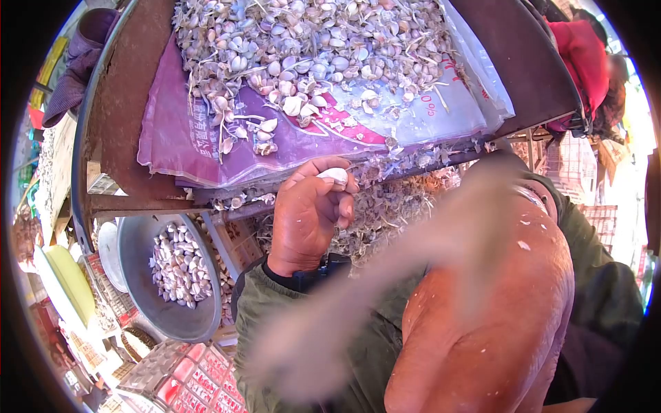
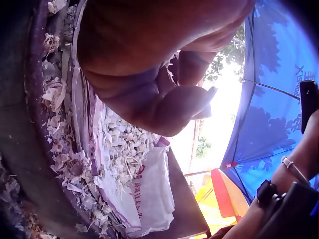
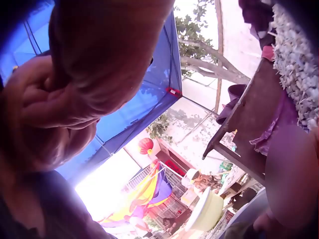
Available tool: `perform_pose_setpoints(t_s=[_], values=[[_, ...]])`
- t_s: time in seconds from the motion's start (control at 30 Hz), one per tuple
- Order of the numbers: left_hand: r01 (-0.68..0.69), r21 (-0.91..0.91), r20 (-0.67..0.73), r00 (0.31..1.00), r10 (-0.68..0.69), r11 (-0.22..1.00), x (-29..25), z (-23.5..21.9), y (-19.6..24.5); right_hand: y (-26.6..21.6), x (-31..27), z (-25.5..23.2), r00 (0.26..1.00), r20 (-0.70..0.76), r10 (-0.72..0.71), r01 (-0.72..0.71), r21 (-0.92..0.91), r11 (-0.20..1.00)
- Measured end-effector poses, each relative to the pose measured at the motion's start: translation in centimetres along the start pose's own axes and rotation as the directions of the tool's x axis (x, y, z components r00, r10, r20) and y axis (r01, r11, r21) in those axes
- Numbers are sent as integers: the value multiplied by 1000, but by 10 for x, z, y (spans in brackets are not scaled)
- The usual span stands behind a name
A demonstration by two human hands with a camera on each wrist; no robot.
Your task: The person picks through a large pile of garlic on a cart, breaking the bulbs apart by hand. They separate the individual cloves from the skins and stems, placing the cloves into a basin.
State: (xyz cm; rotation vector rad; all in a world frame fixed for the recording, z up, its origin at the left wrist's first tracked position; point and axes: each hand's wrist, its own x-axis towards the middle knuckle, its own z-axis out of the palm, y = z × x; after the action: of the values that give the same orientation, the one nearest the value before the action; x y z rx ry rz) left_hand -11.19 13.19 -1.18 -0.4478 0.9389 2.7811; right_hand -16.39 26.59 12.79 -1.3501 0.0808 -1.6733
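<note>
One ivory, crescent garlic clove [image 1: 335,175], likely light, slick: your left hand [image 1: 303,213] pinches it, best mid-body; right hand [image 1: 513,310], four o'clock, grip unclear.

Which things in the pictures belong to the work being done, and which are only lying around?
Seem to belong to the work:
- garlic clove held in the left hand
- heaped garlic cloves on the printed purple plastic sheet
- grey basin containing more cloves

Seem only surroundings:
- yellow-green tub
- red lantern
- blue canopy
</note>
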Motion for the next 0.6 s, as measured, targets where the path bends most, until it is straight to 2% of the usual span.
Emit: perform_pose_setpoints(t_s=[0.17,0.27,0.3,0.37,0.43,0.47,0.53,0.57,0.6], values=[[0,36,3,1000,0,999,0,1,1,12,1,-6,997,12,-83,81,74,994],[45,31,-33,998,-44,998,-7,6,3,18,2,-11,991,22,-135,131,112,985],[52,35,-28,998,-51,998,-4,8,4,15,1,-10,994,42,-105,101,87,991],[56,-9,31,998,-56,998,-5,5,-1,-3,-8,-18,997,53,58,-55,-55,997],[40,-57,69,997,-36,998,-5,5,-3,-14,-17,-22,980,-17,200,-200,-178,964],[41,-31,40,998,-40,999,-8,8,-1,-18,-18,-26,962,-43,268,-270,-233,934],[91,-167,-30,995,-97,982,-12,20,6,-24,-20,-37,921,-115,372,-386,-405,829],[114,-239,-56,990,-130,964,-13,30,10,-27,-26,-44,911,-195,363,-400,-623,672],[79,-283,-178,975,-134,956,-16,48,18,-28,-32,-53,909,-274,314,-398,-795,458]])
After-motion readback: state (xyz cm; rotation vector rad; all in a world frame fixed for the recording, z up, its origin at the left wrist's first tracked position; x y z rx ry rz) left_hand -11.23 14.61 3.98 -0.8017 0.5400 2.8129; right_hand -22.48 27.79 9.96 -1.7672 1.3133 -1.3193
